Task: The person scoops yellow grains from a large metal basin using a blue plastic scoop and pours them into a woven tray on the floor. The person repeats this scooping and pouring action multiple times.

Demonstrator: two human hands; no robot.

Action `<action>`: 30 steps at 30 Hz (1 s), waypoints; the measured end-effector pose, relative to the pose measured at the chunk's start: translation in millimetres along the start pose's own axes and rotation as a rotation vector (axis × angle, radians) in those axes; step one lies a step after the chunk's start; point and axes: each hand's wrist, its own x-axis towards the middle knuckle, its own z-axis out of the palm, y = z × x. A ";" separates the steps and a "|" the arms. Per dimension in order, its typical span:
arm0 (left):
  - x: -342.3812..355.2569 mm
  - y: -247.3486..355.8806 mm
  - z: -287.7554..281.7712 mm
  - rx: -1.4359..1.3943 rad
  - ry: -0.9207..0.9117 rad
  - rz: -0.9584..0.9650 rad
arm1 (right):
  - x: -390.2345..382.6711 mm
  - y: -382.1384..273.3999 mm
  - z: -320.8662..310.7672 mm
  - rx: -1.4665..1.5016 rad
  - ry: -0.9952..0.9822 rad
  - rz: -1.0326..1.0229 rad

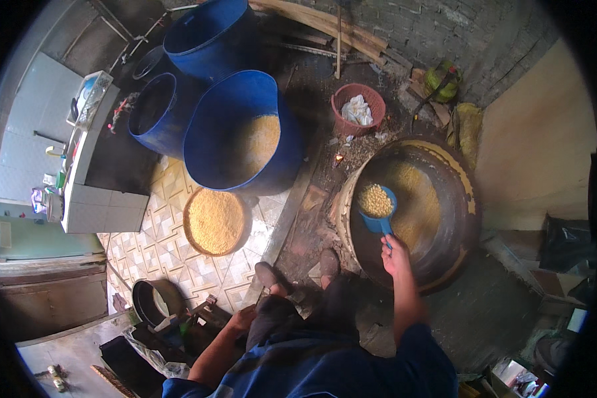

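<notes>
My right hand (396, 257) is closed round the handle of a blue plastic dipper (382, 223). Pale yellow beans (376, 200) fill its bowl. The dipper is over the left part of a large round vat (454, 239) with a brown, crusted rim. More yellow beans (421, 222) lie inside the vat, partly blurred by haze or liquid. My left hand (244, 318) is beside my left thigh, apart from the vat; its fingers are too small and dark to make out.
On the patterned tiles stands a round basket heaped with yellow grains (215, 221). Behind it is a blue barrel (229, 119) with yellowish contents, near other blue barrels (212, 53). A red basket (370, 126) holding white plastic and a green gas cylinder (442, 81) are beyond the vat.
</notes>
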 end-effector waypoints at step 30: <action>-118.8 -96.5 45.2 -0.981 0.374 -0.709 | -87.2 179.2 366.8 -0.921 -0.546 0.069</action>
